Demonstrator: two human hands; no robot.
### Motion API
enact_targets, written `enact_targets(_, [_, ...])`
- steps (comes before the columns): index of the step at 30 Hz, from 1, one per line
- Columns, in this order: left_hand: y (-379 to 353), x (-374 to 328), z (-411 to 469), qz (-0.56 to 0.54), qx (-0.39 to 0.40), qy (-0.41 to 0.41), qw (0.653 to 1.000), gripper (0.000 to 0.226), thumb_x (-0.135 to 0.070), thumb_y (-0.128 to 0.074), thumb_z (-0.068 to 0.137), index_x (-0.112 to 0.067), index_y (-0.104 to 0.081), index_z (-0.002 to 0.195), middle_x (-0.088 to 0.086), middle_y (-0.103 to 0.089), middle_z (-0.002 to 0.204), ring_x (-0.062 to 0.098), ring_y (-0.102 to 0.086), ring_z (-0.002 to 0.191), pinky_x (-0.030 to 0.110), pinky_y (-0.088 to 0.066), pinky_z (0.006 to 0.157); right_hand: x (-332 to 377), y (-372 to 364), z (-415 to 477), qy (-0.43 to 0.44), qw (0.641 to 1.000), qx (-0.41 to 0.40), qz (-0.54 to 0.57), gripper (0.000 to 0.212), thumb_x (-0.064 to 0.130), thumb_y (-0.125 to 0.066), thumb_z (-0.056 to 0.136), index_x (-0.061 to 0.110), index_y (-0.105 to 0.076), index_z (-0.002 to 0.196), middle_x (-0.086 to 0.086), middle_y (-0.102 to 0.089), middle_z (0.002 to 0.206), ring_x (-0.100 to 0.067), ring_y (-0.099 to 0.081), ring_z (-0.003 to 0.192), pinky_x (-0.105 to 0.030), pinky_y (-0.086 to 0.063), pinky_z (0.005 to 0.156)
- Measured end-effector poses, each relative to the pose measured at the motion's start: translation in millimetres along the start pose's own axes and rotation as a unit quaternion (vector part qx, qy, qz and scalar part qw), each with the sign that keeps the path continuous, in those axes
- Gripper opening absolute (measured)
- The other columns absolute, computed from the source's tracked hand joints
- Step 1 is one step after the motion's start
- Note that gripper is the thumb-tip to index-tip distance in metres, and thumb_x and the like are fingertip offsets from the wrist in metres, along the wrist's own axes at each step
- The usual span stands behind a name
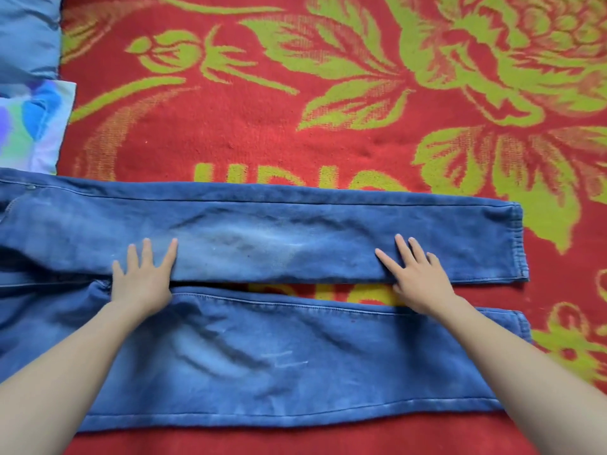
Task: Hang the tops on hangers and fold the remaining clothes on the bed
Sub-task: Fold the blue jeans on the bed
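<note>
Jeans [295, 356] of blue denim lie flat on the bed's red blanket [295, 126] with its green flowers, legs pointing right. Woven lettering above the far leg is half covered and unreadable. Left hand [143, 277] and right hand [417, 274], fingers straight and spread, press the far leg. Blue pillow [26, 34] at upper left.

Jeans [295, 356] run off-frame left of the left grip [142, 278], waistband unseen! Just beyond, between it and the right grip [418, 274], the far leg [295, 231] covers the bottom of green lettering [203, 177] on the blanket [249, 142].
</note>
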State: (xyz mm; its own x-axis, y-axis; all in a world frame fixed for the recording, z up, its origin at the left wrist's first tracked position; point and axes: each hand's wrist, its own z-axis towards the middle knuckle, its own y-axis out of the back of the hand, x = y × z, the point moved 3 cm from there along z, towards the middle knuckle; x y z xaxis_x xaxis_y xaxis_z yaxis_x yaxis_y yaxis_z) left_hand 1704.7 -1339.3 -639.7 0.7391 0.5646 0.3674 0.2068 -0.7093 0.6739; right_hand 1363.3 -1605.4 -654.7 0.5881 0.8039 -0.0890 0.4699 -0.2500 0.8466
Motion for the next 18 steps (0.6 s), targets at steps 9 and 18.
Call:
enact_targets(9, [-22, 87, -17, -0.126, -0.083, 0.124, 0.981, 0.065, -0.040, -0.043, 0.094, -0.023, -0.014, 0.150, 0.014, -0.010, 0.155, 0.035, -0.009, 0.140, 0.053, -0.018, 0.109, 41, 33, 13, -0.094, 0.995, 0.034, -0.013, 0.048, 0.009, -0.048, 0.086, 0.011, -0.042, 0.133, -0.021, -0.034, 0.141, -0.036, -0.031, 0.131, -0.043, -0.040, 0.091])
enact_targets(18, [-43, 194, 14, -0.115, -0.143, 0.040, 0.982, 0.053, -0.030, -0.049, 0.094, -0.019, -0.035, 0.144, 0.018, -0.025, 0.151, 0.033, -0.018, 0.139, 0.057, -0.015, 0.108, 253, 62, 24, 0.079, 0.987, -0.102, 0.095, 0.043, 0.028, -0.036, 0.071, 0.016, -0.048, 0.111, -0.020, -0.064, 0.110, -0.033, -0.063, 0.098, -0.034, -0.052, 0.065])
